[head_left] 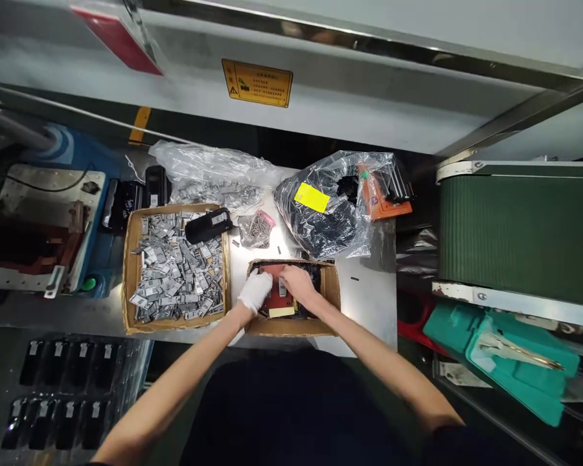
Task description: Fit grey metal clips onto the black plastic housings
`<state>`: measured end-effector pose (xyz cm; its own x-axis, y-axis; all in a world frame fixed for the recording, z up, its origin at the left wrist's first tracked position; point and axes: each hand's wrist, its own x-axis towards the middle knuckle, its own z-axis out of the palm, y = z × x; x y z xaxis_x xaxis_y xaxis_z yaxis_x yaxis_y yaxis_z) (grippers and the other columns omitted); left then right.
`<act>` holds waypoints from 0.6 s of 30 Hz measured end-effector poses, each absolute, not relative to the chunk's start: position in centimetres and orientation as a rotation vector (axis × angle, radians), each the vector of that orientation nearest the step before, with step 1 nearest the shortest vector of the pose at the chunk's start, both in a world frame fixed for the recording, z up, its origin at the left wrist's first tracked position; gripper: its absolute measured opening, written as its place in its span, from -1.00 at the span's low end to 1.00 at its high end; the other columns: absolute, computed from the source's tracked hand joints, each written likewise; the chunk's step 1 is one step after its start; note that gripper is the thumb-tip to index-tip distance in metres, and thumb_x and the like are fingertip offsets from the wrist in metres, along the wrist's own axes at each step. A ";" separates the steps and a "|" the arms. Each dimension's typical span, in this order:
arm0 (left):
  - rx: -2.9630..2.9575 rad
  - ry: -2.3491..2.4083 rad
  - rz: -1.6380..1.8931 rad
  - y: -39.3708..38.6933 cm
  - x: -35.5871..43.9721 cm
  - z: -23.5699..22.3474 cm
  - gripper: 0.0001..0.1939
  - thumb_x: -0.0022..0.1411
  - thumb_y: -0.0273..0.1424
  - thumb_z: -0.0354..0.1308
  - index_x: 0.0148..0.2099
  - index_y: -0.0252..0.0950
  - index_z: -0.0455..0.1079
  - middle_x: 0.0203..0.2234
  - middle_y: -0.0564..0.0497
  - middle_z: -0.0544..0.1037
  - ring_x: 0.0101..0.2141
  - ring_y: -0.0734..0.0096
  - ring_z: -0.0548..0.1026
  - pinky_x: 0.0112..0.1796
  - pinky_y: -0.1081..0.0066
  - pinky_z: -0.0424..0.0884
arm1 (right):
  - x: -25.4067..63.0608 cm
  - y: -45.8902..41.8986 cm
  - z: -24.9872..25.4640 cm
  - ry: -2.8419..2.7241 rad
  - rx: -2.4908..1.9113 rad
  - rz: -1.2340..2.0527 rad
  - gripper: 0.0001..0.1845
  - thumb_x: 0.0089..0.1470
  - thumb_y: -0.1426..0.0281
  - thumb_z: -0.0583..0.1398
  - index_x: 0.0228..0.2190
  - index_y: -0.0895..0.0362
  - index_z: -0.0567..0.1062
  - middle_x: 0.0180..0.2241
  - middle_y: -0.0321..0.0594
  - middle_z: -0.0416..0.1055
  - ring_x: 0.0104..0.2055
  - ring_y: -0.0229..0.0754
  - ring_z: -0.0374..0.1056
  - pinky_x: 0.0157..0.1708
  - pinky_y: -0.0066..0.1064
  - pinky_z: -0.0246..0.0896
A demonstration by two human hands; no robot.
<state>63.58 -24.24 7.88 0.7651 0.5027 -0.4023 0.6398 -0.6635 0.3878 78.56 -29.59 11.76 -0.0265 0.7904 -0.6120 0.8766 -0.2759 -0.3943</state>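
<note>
At the far left edge, below the bench, a dark tray (63, 388) holds rows of black parts with small metal clips. On the bench's left end sits a large cardboard box (129, 272) heaped with grey metal clips (175, 272); a black handheld device (208, 224) lies across its back right corner, its label too small to read. Behind the box, a clear plastic bag (208, 169) of more grey parts sprawls toward the bench's back edge.

Just right of the big box, at the bench's front edge, is a small cardboard box (331, 288) with a red fixture (278, 296) inside. The left hand (255, 290), in a white glove, rests curled on the fixture's left side; whether it grips anything cannot be told. The bare right hand (296, 285) pinches a small grey metal piece (282, 287) against the fixture, fingers closed on it.

Behind the small box a dark bag (320, 226) carries a blank yellow label (311, 197), and an orange tool (381, 200) lies at the back right corner. Bare bench shows right of the small box, up to the right edge. Above, a yellow warning sign (257, 83) bears a triangle and unreadable print. Far right runs a green conveyor belt (515, 226), with teal bins (505, 362) below it.
</note>
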 end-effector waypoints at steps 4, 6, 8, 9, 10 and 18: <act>2.391 0.962 -0.090 -26.0 60.1 11.4 -0.70 0.38 -0.60 0.09 0.10 -0.35 0.47 -0.06 -0.13 0.63 -0.01 0.20 0.58 0.18 0.14 0.42 | 78.5 -33.8 15.2 1.686 2.708 -1.664 -0.75 0.26 0.39 0.15 -0.04 0.07 0.51 0.09 -0.10 0.47 0.16 -0.09 0.38 0.19 -0.25 0.23; 2.285 1.078 0.104 -27.1 58.0 12.8 -0.68 0.46 -0.45 0.02 0.17 -0.29 0.44 0.05 -0.10 0.58 0.14 0.19 0.48 0.23 0.16 0.37 | 77.2 -34.5 16.4 1.227 2.944 -2.490 -0.79 0.18 0.33 0.17 -0.12 0.01 0.47 0.04 -0.17 0.49 0.16 -0.08 0.38 0.22 -0.19 0.21; 2.027 1.236 0.356 -27.8 55.7 13.3 -0.68 0.46 -0.30 0.02 0.12 -0.25 0.48 0.05 -0.06 0.59 0.17 0.21 0.45 0.24 0.20 0.37 | 74.4 -33.5 16.6 0.501 2.690 -3.275 -0.75 0.06 0.30 0.17 -0.17 0.00 0.44 0.01 -0.20 0.49 0.15 -0.06 0.38 0.21 -0.13 0.22; 1.877 1.307 0.461 -27.9 54.4 13.3 -0.68 0.44 -0.23 0.05 0.08 -0.23 0.51 0.03 -0.04 0.60 0.15 0.21 0.48 0.23 0.21 0.38 | 72.5 -32.6 16.4 0.203 2.474 -3.483 -0.71 0.01 0.29 0.16 -0.16 0.01 0.44 0.03 -0.18 0.48 0.16 -0.04 0.37 0.20 -0.11 0.24; 1.746 1.366 0.536 -27.8 53.1 13.2 -0.67 0.40 -0.18 0.08 0.03 -0.22 0.54 0.01 -0.05 0.61 0.11 0.19 0.51 0.21 0.20 0.40 | 70.3 -31.5 16.0 -0.008 2.292 -3.580 -0.64 -0.01 0.27 0.14 -0.13 0.03 0.44 0.07 -0.15 0.46 0.17 -0.02 0.36 0.19 -0.09 0.25; 1.673 1.860 0.594 -22.0 42.3 12.9 -0.36 0.33 -0.03 -0.04 0.19 -0.43 0.41 0.13 -0.31 0.49 0.17 -0.11 0.42 0.27 -0.13 0.24 | 63.0 -20.9 17.2 1.292 2.217 -2.712 -0.20 0.31 -0.05 0.01 0.41 -0.04 -0.08 0.50 -0.11 -0.43 0.50 0.13 -0.36 0.41 0.19 -0.36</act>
<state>42.30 -22.04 12.87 -0.0616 0.9916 -0.1139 0.7421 0.1219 0.6591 63.04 -20.85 17.20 -0.1847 0.7814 -0.5961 -0.0290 -0.6106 -0.7914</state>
